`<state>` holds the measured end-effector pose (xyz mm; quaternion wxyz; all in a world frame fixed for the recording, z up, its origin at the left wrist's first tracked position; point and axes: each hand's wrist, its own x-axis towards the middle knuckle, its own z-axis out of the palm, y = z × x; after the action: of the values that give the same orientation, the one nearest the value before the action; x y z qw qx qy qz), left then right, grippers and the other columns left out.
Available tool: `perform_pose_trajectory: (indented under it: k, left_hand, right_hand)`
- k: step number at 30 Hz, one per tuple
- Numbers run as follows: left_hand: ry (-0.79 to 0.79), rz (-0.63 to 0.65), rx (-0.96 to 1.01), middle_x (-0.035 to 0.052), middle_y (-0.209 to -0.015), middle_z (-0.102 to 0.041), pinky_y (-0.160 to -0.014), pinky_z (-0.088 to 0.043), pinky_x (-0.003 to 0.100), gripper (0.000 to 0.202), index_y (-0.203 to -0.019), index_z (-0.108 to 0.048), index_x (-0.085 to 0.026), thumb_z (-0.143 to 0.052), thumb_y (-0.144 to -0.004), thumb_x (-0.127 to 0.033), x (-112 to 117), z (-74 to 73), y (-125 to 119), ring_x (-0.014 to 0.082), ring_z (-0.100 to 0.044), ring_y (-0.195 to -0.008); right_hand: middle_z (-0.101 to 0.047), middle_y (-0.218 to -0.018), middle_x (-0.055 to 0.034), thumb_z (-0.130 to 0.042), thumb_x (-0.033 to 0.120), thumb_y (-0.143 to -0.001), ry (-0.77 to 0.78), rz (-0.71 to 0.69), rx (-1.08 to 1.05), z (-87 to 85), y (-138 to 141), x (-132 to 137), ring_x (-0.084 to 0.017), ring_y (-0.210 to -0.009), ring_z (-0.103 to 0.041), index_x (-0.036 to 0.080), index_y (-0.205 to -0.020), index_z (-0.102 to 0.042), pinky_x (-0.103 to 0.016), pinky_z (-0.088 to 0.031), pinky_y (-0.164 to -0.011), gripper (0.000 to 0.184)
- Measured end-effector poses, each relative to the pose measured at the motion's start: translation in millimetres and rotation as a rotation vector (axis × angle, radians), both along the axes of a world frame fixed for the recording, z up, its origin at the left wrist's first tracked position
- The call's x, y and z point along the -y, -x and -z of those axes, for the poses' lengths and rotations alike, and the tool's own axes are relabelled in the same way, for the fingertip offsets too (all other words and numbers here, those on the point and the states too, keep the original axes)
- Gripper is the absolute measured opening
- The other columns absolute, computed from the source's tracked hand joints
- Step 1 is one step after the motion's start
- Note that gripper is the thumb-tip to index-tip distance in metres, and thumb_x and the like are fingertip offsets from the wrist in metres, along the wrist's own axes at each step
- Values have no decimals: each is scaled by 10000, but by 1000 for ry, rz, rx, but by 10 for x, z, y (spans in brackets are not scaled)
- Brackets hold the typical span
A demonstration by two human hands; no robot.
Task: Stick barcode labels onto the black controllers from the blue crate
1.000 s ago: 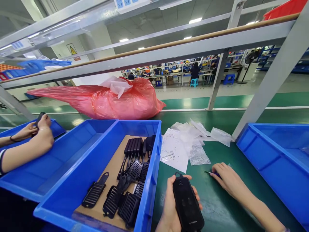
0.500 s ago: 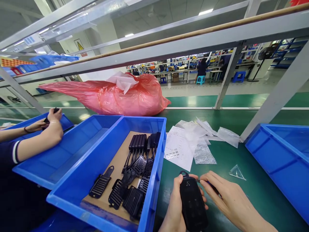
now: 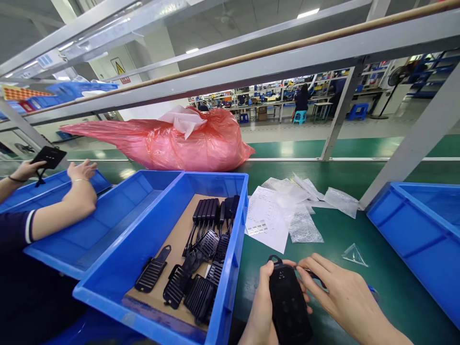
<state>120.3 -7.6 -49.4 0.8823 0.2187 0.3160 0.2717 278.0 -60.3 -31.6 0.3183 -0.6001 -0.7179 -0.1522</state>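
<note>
My left hand [image 3: 264, 304] is closed around a flat black handheld device [image 3: 289, 299] with a loop at its top end and faint markings on its face. Its upper end points away from me. At the device's upper right edge, my right hand [image 3: 341, 287] pinches a slim dark tool [image 3: 316, 275], its tip against or very near that edge. Most of the tool is hidden by the fingers, so its exact kind is unclear. A bit of blue [image 3: 373, 291] shows beyond the right hand.
To the left, a blue bin [image 3: 230, 268] holds black slotted parts [image 3: 199, 297] and black cabled pieces [image 3: 206, 211] on cardboard. Paper [image 3: 268, 215], plastic bags [image 3: 305, 225] and a clear triangle [image 3: 355, 255] lie ahead. Another blue bin [image 3: 413, 230] stands right. A co-worker's arm [image 3: 68, 206] is at far left.
My hands and the device stay nearly in place. The blue bit now shows beside my right hand. The co-worker's hands have separated, one lifting a black item to the left.
</note>
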Motion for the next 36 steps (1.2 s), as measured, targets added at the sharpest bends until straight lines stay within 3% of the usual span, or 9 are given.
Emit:
perform_pose_trajectory:
  k: [5, 11, 26, 30, 36]
  left_hand:
    - [-6, 16, 17, 66, -791, -707, -654, -594, 306, 679, -1141, -688, -149, -626, -809, -738, 4, 29, 0, 188, -672, -688]
    - [-16, 57, -39, 83, -786, -711, -652, -567, 277, 627, -1173, -682, -132, -469, -930, -669, 10, 4, 14, 174, -662, -682]
    - [20, 21, -36, 70, -751, -698, -610, -591, 285, 579, -1125, -680, -137, -325, -1015, -582, 43, -85, -8, 175, -682, -648]
    - [15, 22, -20, 69, -756, -705, -618, -596, 291, 581, -1134, -679, -139, -413, -968, -627, 58, -50, 4, 178, -685, -654]
    - [4, 44, -2, 57, -766, -719, -642, -595, 287, 757, -1127, -689, -155, -706, -704, -782, 65, -39, 7, 175, -678, -664]
  right_hand:
    - [-580, -726, 58, -303, 399, -1163, 88, -57, -80, -41, -24, 0, -84, -534, -587, 255, -837, -560, -245, -390, -457, 439]
    - [-557, -691, 65, -321, 393, -1155, 131, -132, -104, -104, 2, -21, -75, -538, -585, 254, -854, -580, -232, -370, -443, 420]
    - [-590, -735, 66, -352, 412, -1152, 70, -38, -95, -4, -61, 36, -80, -542, -563, 252, -848, -574, -252, -374, -478, 409]
    - [-586, -727, 62, -352, 407, -1149, 80, -46, -97, -26, -64, 58, -82, -537, -561, 249, -840, -578, -249, -379, -478, 413]
    - [-568, -693, 69, -366, 378, -1139, 128, -89, -171, -108, -50, 45, -67, -532, -567, 249, -799, -571, -229, -362, -454, 417]
